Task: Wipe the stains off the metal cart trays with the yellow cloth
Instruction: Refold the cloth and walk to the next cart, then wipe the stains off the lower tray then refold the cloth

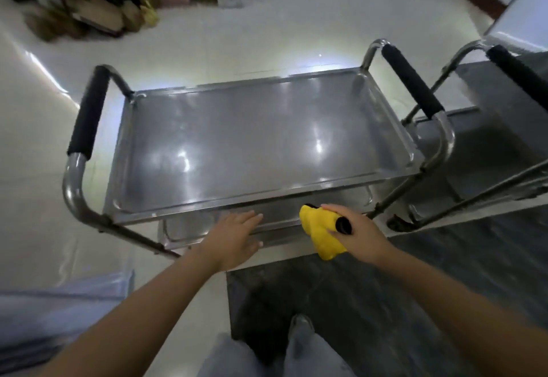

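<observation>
Currently your right hand (360, 228) grips the yellow cloth (321, 232) plus a black cylinder (344, 225); left hand (234, 238), just beside it, is flat, fingers straight. Top tray (261, 142) lies just beyond both, lower tray (189, 225) beneath.

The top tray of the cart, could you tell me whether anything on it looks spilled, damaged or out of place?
Nothing stands out: the top tray sits level, bare, showing only light reflections. No stains are discernible in this blurred view.

floor (207, 44): pale tile | carries: metal cart (261, 139), boxes (98, 17) far-left
</observation>
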`<state>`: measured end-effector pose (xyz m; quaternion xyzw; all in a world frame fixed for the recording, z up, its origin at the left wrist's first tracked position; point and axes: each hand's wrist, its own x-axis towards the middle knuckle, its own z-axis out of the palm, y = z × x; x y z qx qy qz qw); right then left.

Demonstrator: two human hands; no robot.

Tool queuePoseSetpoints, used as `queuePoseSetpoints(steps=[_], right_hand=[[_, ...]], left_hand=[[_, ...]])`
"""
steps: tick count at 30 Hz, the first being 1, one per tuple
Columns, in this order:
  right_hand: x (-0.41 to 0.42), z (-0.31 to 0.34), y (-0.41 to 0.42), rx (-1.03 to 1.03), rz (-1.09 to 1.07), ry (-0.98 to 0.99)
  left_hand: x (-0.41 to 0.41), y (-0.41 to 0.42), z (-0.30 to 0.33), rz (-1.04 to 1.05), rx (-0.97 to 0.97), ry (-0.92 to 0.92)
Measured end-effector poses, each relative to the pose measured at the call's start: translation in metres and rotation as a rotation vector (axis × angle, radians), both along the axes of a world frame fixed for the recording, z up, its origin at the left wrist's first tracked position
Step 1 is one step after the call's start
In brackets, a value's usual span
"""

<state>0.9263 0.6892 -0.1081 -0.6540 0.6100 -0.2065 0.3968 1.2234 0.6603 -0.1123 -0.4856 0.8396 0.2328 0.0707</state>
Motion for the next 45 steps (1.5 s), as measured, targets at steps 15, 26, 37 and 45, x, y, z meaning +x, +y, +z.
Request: queuePoseSetpoints(steps=[15, 26, 37, 45], right_hand=[[0.092, -0.173, -0.021, 0.135, 0.217, 0.109], [0.074, -0.478, -0.085, -0.076, 0.194, 0.208], [0.038, -0.618, -0.138, -0.344, 0.025, 0.357], [0.085, -0.688, -0.133, -0.224, 0.282, 0.547]], left_hand=[[0.105, 0.052, -0.161, 0.430, 0.096, 0.090], [0.113, 0.005, -0.483, 0.545, 0.094, -0.016], [0.118, -0.043, -0.653, 0.656, -0.019, -0.086], [0.102, -0.059, -0.697, 0.837, 0.051, -0.170]])
